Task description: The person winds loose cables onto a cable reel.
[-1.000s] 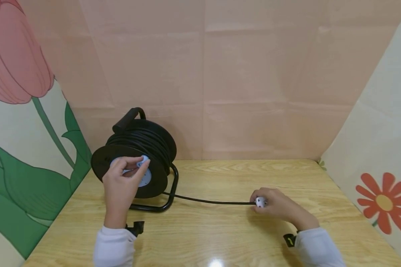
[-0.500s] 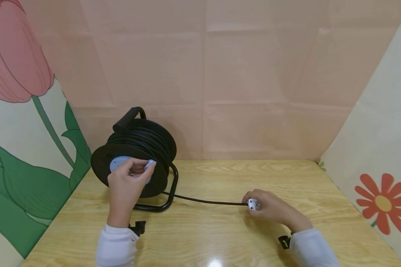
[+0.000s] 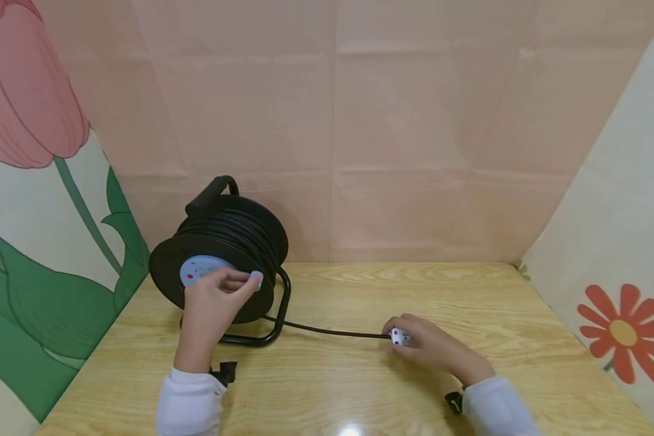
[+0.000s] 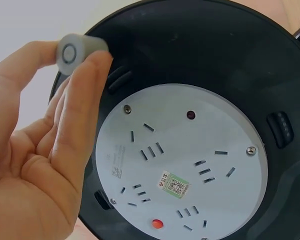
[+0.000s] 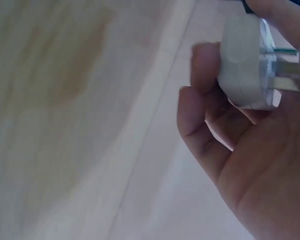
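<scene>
Black cable reel (image 3: 218,254) stands upright at the table's (image 3: 360,387) back left. Left hand (image 3: 209,306) pinches its pale winding knob (image 4: 72,50) between thumb and forefinger, beside the grey socket plate (image 4: 182,165). Black cord (image 3: 327,330) runs right to a white plug (image 3: 398,336), gripped in the right hand's (image 3: 430,348) curled fingers, on the tabletop.
</scene>
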`<state>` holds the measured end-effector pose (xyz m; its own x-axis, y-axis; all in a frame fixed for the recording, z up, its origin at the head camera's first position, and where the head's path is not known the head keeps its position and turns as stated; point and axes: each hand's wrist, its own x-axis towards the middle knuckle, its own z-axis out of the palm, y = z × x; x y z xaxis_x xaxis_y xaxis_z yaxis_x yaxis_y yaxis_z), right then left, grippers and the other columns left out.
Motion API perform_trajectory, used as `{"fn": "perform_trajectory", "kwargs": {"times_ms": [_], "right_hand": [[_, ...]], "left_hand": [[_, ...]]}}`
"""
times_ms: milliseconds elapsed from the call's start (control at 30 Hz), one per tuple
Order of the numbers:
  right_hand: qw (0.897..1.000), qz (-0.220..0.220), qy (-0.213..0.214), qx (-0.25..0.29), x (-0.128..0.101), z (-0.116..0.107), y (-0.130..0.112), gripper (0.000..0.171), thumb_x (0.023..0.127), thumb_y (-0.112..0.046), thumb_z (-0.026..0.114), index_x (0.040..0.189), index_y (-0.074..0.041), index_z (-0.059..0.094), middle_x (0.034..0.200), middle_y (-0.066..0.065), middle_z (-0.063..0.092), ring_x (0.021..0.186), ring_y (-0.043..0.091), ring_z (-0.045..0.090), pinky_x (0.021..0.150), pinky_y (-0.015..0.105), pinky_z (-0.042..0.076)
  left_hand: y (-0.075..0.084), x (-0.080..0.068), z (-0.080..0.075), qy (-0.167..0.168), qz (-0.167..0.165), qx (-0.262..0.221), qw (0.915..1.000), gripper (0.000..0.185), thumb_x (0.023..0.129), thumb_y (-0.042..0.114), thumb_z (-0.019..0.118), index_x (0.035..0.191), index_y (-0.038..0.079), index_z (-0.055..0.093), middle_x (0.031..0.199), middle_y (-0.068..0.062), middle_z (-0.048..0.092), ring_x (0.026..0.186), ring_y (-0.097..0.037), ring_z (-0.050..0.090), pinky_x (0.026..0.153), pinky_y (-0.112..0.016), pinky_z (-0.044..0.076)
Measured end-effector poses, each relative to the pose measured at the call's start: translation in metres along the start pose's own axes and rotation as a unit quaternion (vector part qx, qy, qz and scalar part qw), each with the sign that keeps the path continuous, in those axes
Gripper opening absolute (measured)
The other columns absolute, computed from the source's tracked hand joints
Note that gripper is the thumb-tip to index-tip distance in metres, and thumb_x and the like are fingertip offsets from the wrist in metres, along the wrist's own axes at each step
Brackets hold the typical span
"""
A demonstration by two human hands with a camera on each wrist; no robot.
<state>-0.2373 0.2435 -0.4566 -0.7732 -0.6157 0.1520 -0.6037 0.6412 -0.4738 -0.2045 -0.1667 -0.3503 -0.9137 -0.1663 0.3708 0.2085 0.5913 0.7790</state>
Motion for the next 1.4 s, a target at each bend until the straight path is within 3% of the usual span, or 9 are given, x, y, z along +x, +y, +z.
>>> {"fn": "perform_trajectory", "kwargs": {"times_ms": [267, 567, 767, 900, 1067, 1200, 1400], "right_hand": [[1.000, -0.017, -0.020, -0.001, 0.009, 0.014, -0.013, 0.033, 0.100, -0.016, 0.061, 0.131, -0.026, 0.061, 0.108, -0.010, 0.052, 0.083, 0.006, 0.050, 0.069, 0.024, 0.049], [0.998, -0.057, -0.014, -0.010, 0.027, 0.018, -0.031, 0.039, 0.096, -0.019, 0.070, 0.133, -0.028, 0.061, 0.114, -0.012, 0.057, 0.093, 0.004, 0.055, 0.078, 0.027, 0.054], [0.997, -0.066, -0.026, -0.008, 0.041, 0.020, -0.042, 0.030, 0.095, -0.022, 0.072, 0.122, -0.029, 0.061, 0.107, -0.010, 0.061, 0.093, 0.010, 0.053, 0.073, 0.028, 0.052], [0.998, -0.050, -0.036, 0.005, 0.048, 0.022, -0.048, 0.019, 0.104, -0.033, 0.058, 0.122, -0.029, 0.061, 0.104, -0.011, 0.063, 0.090, 0.011, 0.051, 0.070, 0.029, 0.049], [0.998, -0.061, -0.031, 0.014, 0.055, 0.022, -0.053, 0.024, 0.110, -0.033, 0.042, 0.122, -0.030, 0.062, 0.106, -0.008, 0.065, 0.091, 0.011, 0.050, 0.074, 0.032, 0.047], [0.997, -0.074, -0.014, -0.002, 0.060, 0.024, -0.054, 0.022, 0.109, -0.032, 0.044, 0.119, -0.032, 0.063, 0.105, -0.010, 0.062, 0.089, 0.011, 0.047, 0.074, 0.031, 0.045], [0.997, -0.071, -0.003, -0.005, 0.066, 0.028, -0.055, 0.025, 0.109, -0.029, 0.043, 0.117, -0.026, 0.067, 0.110, -0.008, 0.061, 0.093, 0.011, 0.046, 0.077, 0.032, 0.044]], "left_hand": [[-0.004, 0.001, 0.002, -0.077, -0.020, 0.020, 0.9966, 0.034, 0.087, 0.046, 0.077, 0.091, 0.012, 0.077, 0.078, 0.004, 0.072, 0.069, -0.011, 0.066, 0.061, -0.032, 0.054], [-0.011, 0.005, 0.006, -0.159, -0.038, 0.057, 0.9849, 0.030, 0.090, 0.036, 0.077, 0.093, 0.007, 0.075, 0.073, 0.006, 0.070, 0.068, -0.012, 0.064, 0.063, -0.032, 0.053], [-0.017, 0.006, 0.007, -0.189, -0.047, 0.071, 0.9782, 0.029, 0.090, 0.034, 0.077, 0.092, 0.005, 0.075, 0.074, 0.002, 0.070, 0.069, -0.013, 0.064, 0.064, -0.033, 0.054], [-0.021, 0.008, 0.008, -0.206, -0.058, 0.072, 0.9741, 0.028, 0.090, 0.033, 0.076, 0.092, 0.005, 0.076, 0.074, 0.002, 0.070, 0.069, -0.013, 0.064, 0.065, -0.034, 0.054], [-0.026, 0.009, 0.009, -0.219, -0.068, 0.079, 0.9702, 0.028, 0.090, 0.032, 0.076, 0.094, 0.004, 0.076, 0.073, 0.002, 0.070, 0.069, -0.013, 0.065, 0.067, -0.036, 0.055], [-0.030, 0.009, 0.008, -0.228, -0.072, 0.079, 0.9677, 0.031, 0.091, 0.033, 0.076, 0.097, 0.003, 0.075, 0.073, 0.002, 0.071, 0.070, -0.014, 0.066, 0.069, -0.037, 0.056], [-0.037, 0.010, 0.008, -0.244, -0.089, 0.070, 0.9631, 0.033, 0.091, 0.034, 0.075, 0.099, 0.001, 0.075, 0.075, -0.001, 0.071, 0.071, -0.014, 0.067, 0.071, -0.038, 0.057]]}}
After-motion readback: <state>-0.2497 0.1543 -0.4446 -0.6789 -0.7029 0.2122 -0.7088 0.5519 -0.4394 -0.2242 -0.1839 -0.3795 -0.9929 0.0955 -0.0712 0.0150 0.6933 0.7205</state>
